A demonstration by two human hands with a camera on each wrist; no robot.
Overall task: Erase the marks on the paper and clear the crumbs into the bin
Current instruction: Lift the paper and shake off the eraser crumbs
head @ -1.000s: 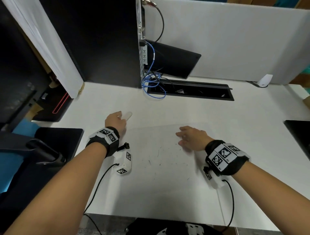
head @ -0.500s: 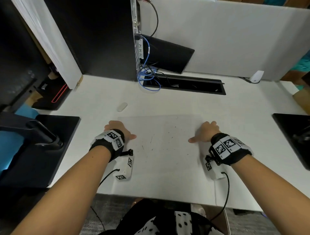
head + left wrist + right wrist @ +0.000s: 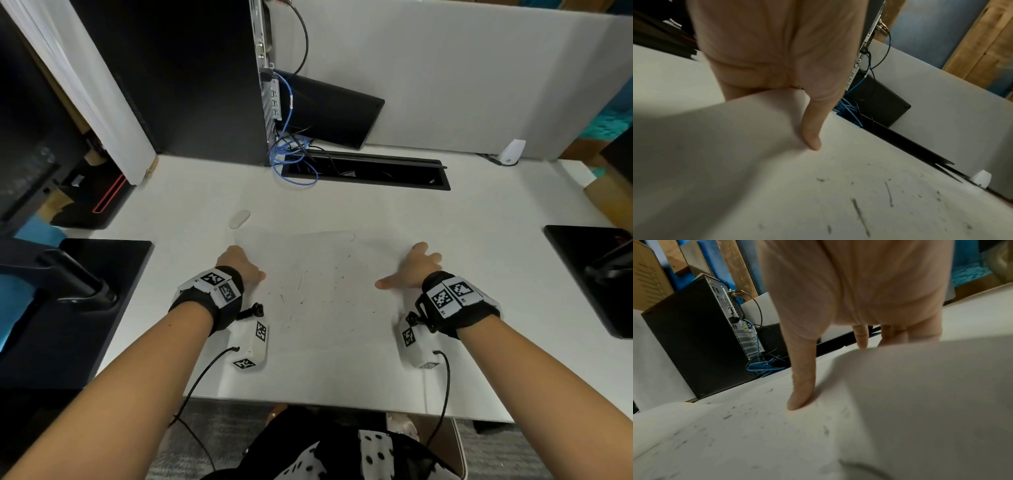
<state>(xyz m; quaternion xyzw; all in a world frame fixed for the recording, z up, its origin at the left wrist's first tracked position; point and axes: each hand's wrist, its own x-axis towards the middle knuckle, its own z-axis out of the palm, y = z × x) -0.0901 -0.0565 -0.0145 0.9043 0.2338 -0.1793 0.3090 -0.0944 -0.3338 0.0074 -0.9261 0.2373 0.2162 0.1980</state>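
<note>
A white sheet of paper [image 3: 325, 339] lies on the desk, strewn with dark eraser crumbs [image 3: 301, 281] and faint streaks. My left hand [image 3: 241, 265] pinches the paper's left edge, thumb [image 3: 812, 129] on top and the other fingers hidden beneath. My right hand [image 3: 412, 269] pinches the right edge the same way, thumb [image 3: 801, 386] pressed on the sheet. In both wrist views the held edge of the paper [image 3: 715, 146] [image 3: 920, 402] curls up off the desk. A white eraser [image 3: 239, 218] lies on the desk beyond the sheet's far left corner.
A black computer tower [image 3: 191, 85], blue cables [image 3: 291, 161] and an open cable slot [image 3: 370, 173] line the desk's back. Black chair armrests [image 3: 78, 274] [image 3: 596, 274] flank the desk. Below the front edge, right of my lap, shows a grey-rimmed container [image 3: 459, 445].
My left hand left the eraser and drew back to the sheet's left edge. My right hand slid from the middle to the right edge. Both took hold, and the edges lifted.
</note>
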